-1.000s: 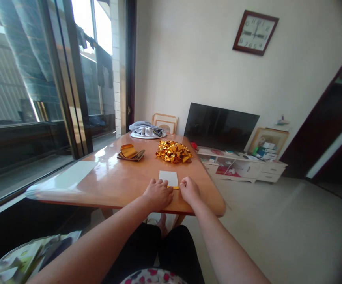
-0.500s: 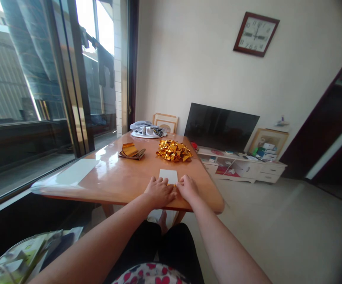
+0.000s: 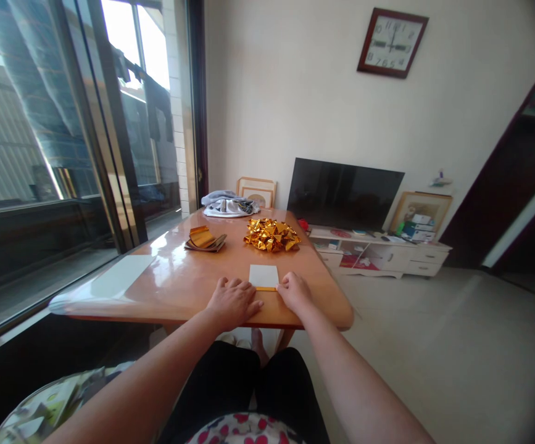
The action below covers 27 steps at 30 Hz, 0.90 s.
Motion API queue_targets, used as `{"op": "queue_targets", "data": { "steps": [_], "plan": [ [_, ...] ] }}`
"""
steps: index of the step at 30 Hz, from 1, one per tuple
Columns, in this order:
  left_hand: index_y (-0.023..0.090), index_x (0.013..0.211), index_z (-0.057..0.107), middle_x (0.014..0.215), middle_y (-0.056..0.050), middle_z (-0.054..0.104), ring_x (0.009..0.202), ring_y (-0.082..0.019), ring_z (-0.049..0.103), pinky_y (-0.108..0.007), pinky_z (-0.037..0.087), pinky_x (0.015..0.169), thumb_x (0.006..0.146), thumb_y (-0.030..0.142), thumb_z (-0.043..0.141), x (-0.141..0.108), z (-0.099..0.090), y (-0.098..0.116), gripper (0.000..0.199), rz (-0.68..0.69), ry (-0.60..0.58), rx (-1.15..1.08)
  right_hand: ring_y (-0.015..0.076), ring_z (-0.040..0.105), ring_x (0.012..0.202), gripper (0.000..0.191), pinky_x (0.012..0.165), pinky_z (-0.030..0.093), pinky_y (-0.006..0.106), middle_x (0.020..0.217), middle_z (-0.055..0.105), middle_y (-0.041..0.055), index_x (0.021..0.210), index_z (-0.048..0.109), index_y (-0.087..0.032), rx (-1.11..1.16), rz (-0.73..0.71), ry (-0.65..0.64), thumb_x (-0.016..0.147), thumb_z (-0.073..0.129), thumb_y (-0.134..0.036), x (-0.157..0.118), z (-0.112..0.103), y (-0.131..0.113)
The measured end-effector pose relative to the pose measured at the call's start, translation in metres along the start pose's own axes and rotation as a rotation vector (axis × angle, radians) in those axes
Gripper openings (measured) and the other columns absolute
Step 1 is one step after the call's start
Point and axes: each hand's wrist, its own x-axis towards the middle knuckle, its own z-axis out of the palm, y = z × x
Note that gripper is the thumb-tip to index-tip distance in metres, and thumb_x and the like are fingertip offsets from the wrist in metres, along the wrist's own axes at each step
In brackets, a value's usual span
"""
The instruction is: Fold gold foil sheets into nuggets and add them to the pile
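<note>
A small sheet of foil paper [image 3: 263,275] lies white side up near the table's front edge, with a narrow gold fold along its near side. My right hand [image 3: 296,292] is closed, thumb and fingertips pinching the right end of that fold. At the left end, my left hand [image 3: 234,302] rests flat on the table, fingers spread and thumb stretched out; its fingertips come close to the paper's corner. Beyond the sheet sits a heap of folded gold foil pieces [image 3: 271,235]. To its left is a stack of gold paper sheets [image 3: 205,239], curled at the top.
The glossy wooden table [image 3: 170,290] has a pale sheet [image 3: 121,276] on its left side and folded cloth [image 3: 230,204] at the far end. A television [image 3: 344,194] stands on a low white cabinet [image 3: 394,258]. Glass sliding doors [image 3: 95,123] are at left.
My left hand has slid left off the sheet, baring the gold fold along its near edge. The right hand stays at the right corner. The camera view has shifted slightly.
</note>
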Motion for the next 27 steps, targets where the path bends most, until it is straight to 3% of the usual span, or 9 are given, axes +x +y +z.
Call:
{"op": "queue_targets", "data": {
  "steps": [12, 19, 22, 27],
  "plan": [
    [0.026, 0.102, 0.066, 0.110, -0.010, 0.069, 0.110, -0.028, 0.056, -0.047, 0.029, 0.098, 0.100, 0.050, 0.041, 0.005, 0.005, -0.006, 0.035, -0.025, -0.007, -0.034, 0.0191, 0.058, 0.086, 0.015, 0.074, 0.039, 0.026, 0.088, 0.066, 0.0030, 0.079, 0.058, -0.023, 0.017, -0.006, 0.045, 0.082, 0.057, -0.008, -0.001, 0.002, 0.001],
    [0.026, 0.105, 0.066, 0.108, -0.008, 0.068, 0.105, -0.027, 0.059, -0.044, 0.033, 0.092, 0.102, 0.048, 0.038, 0.006, 0.013, -0.012, 0.036, -0.049, 0.020, -0.060, 0.0217, 0.059, 0.098, 0.010, 0.084, 0.041, 0.028, 0.099, 0.068, 0.0049, 0.089, 0.066, -0.024, 0.055, -0.064, 0.056, 0.086, 0.059, -0.017, -0.006, -0.002, -0.001],
    [0.027, 0.106, 0.066, 0.109, -0.008, 0.068, 0.105, -0.027, 0.059, -0.043, 0.033, 0.092, 0.101, 0.048, 0.039, 0.006, 0.015, -0.012, 0.035, -0.060, 0.035, -0.063, 0.0228, 0.059, 0.096, 0.003, 0.085, 0.041, 0.029, 0.095, 0.068, 0.0060, 0.083, 0.067, -0.023, 0.081, -0.056, 0.027, 0.084, 0.065, -0.025, -0.006, 0.000, -0.002],
    [0.027, 0.109, 0.066, 0.112, -0.009, 0.068, 0.108, -0.028, 0.058, -0.043, 0.033, 0.096, 0.100, 0.045, 0.045, 0.004, 0.018, -0.013, 0.030, -0.059, 0.064, -0.101, 0.0209, 0.059, 0.090, 0.014, 0.082, 0.040, 0.028, 0.087, 0.068, 0.0051, 0.067, 0.063, -0.022, 0.180, -0.014, -0.013, 0.080, 0.064, -0.021, -0.003, 0.000, -0.002]
  ]
}}
